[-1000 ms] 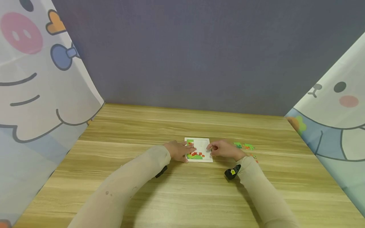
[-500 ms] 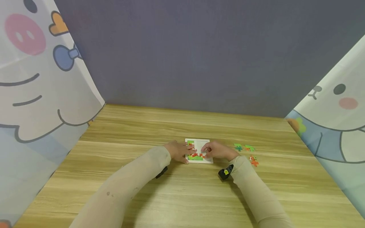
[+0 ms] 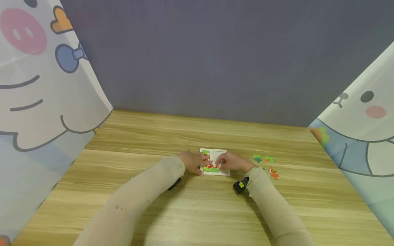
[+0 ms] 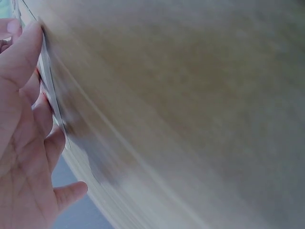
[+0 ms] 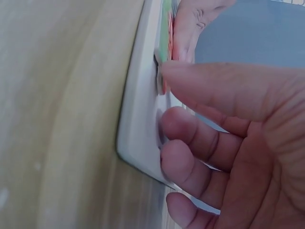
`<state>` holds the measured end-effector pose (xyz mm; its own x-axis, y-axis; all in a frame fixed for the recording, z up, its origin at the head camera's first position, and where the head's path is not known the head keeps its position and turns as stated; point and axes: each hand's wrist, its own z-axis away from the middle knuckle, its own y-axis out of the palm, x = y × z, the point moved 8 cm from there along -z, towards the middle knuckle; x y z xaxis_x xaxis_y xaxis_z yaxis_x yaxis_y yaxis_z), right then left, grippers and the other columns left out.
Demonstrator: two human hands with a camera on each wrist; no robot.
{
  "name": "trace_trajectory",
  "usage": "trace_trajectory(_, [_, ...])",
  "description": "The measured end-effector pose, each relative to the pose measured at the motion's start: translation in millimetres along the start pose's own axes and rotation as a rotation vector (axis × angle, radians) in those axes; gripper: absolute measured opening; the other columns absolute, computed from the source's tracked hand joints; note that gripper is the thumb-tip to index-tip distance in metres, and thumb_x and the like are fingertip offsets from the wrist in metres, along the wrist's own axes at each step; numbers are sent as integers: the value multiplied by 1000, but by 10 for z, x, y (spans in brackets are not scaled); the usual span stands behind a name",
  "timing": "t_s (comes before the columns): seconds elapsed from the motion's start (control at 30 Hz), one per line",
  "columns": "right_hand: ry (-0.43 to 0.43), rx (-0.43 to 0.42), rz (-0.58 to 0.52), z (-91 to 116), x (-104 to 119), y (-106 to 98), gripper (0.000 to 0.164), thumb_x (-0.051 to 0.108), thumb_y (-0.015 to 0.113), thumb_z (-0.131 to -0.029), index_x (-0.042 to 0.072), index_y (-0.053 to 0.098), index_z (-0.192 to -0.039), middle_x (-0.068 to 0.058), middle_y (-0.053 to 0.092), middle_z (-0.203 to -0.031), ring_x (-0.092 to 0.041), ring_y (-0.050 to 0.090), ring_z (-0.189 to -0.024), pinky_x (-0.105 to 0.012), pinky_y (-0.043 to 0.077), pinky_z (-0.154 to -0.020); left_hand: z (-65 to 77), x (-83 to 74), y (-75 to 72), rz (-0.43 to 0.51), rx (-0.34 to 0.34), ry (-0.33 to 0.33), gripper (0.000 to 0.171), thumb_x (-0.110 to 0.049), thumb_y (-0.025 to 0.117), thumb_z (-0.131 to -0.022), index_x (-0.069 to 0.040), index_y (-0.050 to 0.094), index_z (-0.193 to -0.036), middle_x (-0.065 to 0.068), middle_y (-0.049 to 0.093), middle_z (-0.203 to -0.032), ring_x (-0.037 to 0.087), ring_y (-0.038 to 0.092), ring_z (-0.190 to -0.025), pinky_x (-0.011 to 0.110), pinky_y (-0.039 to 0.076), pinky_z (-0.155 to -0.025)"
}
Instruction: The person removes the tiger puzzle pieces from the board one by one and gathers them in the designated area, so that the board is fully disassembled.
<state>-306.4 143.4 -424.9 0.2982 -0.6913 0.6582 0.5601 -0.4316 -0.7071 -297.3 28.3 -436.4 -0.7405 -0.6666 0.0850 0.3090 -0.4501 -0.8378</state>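
1. The table [image 3: 197,212] is pale, streaked wood-grain, with soft shadows beside both sleeves [image 3: 129,205].
2. A plain grey wall [image 3: 197,61] rises behind its far edge.
3. Cartoon panels flank it: the left panel [image 3: 21,68] carries a pink snout, the right panel [image 3: 344,126] a pink cheek and light blue.
4. The white tray [image 3: 217,154] lies flat near the table's middle, green and red pieces [image 3: 211,169] filling its left side and near edge.
5. The left hand [image 3: 192,162] spreads its fingers over the tray's left side, gripping nothing.
6. The right hand [image 3: 233,161] bends its fingers over the tray's right side, thumb touching a piece; whether it pinches that piece, I cannot tell.
7. Loose pieces [image 3: 269,159] lie on the wood, right of that hand.
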Motion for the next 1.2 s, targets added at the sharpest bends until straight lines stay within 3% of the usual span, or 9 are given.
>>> trace_trajectory(0.23, [16,1,63,-22,19,2,16,-4,69,-82,-2,69,-98,1,52,-68,-9,41,-58,-23,36,-55,-10,1,-9,-13,5,0,69,-59,41,-94,-39,13,-153,-17,5,-159,9,12,-144,45,25,-112])
trace_trajectory(0.5, [-7,-5,106,-12,48,11,19,-1,69,-80,-3,69,-99,2,54,-68,-8,43,-59,-22,38,-56,-7,30,11,1,-30,8,69,-61,41,-93,-41,14,-153,-18,6,-158,14,10,-145,50,20,-113])
trace_trajectory(0.7, [28,-2,70,-8,12,48,21,-2,70,-80,-2,67,-101,1,54,-68,-8,43,-57,-22,38,-55,4,11,49,-92,-91,34,68,-64,33,-94,-40,12,-153,-16,7,-159,20,13,-145,50,25,-111])
trace_trajectory(1.2, [11,-4,72,-12,36,71,19,-1,70,-81,-1,66,-100,1,53,-68,-8,43,-57,-22,38,-55,9,0,32,-103,-104,42,67,-63,34,-94,-39,14,-154,-15,9,-159,20,15,-145,49,27,-110])
